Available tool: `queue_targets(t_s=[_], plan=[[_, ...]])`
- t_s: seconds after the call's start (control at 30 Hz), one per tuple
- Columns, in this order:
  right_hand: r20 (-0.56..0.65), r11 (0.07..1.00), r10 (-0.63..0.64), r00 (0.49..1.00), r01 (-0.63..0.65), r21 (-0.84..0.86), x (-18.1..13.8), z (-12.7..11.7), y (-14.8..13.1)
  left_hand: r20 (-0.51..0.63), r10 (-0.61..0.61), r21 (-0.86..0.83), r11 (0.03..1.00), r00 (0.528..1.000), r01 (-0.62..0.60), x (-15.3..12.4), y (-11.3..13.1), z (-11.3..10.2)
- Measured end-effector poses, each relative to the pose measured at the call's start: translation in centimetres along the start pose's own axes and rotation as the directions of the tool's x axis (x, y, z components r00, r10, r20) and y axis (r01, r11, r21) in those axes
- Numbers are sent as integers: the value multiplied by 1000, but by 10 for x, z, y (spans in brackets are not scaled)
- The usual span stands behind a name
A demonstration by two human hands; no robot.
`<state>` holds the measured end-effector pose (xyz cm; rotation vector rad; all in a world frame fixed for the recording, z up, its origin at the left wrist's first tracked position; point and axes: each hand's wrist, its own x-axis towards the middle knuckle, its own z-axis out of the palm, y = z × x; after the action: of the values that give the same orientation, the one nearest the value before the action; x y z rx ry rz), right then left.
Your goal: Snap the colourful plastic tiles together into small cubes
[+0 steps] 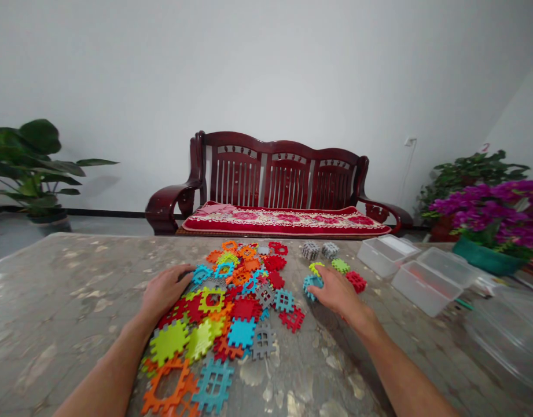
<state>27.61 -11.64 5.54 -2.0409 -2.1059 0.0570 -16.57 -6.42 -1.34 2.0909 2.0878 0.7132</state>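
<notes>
Square interlocking plastic tiles with notched edges lie in a loose, mixed-colour pile on the table (309, 370). My left hand (166, 289) rests at the pile's left side, thumb and fingers apart, beside a blue tile (202, 274). My right hand (338, 292) is right of the pile, thumb and index finger around a small stack of blue tiles (312, 285). A yellow-green tile (316, 267) shows by its index fingertip. Close by are two grey tile stacks (310, 250), a light-green stack (340, 266) and a red stack (356, 281).
Clear plastic boxes (425, 286) stand at the right, beside a teal pot (487, 258) of purple flowers. A transparent container (509, 330) is nearer me. Behind the table stands a dark wooden bench (287, 174); a potted plant (36, 168) is at far left.
</notes>
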Motion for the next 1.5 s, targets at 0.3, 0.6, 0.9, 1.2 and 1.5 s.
queue_targets(t_s=[0.3, 0.6, 0.9, 1.2, 1.5], plan=[[8, 999, 21, 1000, -20, -49, -9, 7, -6, -27, -6, 16, 1000, 1000, 7, 0, -1, 1], [43, 1000, 10, 999, -10, -17, -10, 7, -4, -11, 0, 7, 1000, 1000, 1, 0, 1, -1], [58, 1000, 30, 998, -31, 0, -9, 16, -5, -15, 11, -11, 1000, 1000, -11, 1, -5, 2], [-67, 997, -74, 995, 73, -15, -17, -2, -18, 15, -9, 21, 1000, 1000, 9, 0, 2, -3], [111, 942, -336, 935, 333, 45, -30, 8, -65, 19, 3, 14, 1000, 1000, -3, 0, 1, -1]])
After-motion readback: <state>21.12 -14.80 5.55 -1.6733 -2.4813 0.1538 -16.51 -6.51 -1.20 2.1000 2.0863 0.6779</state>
